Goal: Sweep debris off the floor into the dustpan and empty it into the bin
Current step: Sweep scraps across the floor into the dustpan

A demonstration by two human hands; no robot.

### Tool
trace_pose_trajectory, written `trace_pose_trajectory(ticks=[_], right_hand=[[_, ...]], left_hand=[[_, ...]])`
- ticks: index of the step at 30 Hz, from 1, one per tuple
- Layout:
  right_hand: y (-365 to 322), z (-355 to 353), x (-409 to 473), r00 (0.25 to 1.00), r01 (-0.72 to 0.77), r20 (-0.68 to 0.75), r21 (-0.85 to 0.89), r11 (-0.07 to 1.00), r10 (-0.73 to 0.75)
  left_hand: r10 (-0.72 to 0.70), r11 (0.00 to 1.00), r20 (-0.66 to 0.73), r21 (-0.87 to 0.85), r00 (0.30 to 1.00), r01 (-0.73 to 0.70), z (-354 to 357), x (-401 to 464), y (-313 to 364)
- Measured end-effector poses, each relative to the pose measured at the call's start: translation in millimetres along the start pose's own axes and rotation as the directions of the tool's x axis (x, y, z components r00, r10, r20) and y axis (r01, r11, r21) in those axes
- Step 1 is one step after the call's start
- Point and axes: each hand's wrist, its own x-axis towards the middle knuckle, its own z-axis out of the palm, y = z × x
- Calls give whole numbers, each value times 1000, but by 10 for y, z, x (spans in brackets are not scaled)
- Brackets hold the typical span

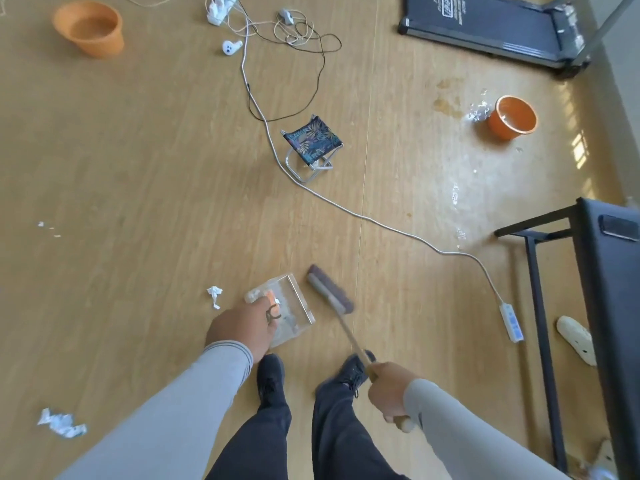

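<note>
Our left hand [242,327] grips the clear dustpan [287,306] low at the floor [138,168], paper scraps already inside; our right hand [389,393] is wrapped round the broom [330,294] handle, its head just beside the pan's open edge. A hard stroke could flick scraps past the pan or tip it. The white cable [381,223] beyond could snag the bristles. Crumpled paper [214,295] lies near on the left, with open floor there; the black desk [609,306] crowds our right. The orange bin [512,117] sits well apart.
</note>
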Motion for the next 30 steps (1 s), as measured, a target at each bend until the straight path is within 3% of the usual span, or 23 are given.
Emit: trace_pose_trajectory(ticks=[2,6,8,16,25,28,30], right_hand=[[86,-32,-165,997,-15,72,16,1000,13],[441,-454,-537,997,-76,25,328,942,71],[506,-591,-746,995,-83,-14,373,924,95],[203,-747,-757,955,-41,-282,170,985,88],[-315,-1408,-395,964,-31,-229,409,912,135],[-679,-1791,-176,965,1,-249,335,942,88],[-959,-2102,37,961,64,-275,182,981,-11]], left_hand=[[-1,1000,10,-3,1000,1,-11,3,3],[-23,1000,101,-16,995,25,-114,-11,-27],[-22,999,113,-24,993,25,-230,-48,-64],[-126,964,-24,-241,992,116,-684,-338,-307],[-243,912,-42,-350,969,213,-757,-286,-418],[-306,881,-48,-393,951,263,-803,-198,-406],[-357,846,-34,-436,934,307,-826,-103,-361]])
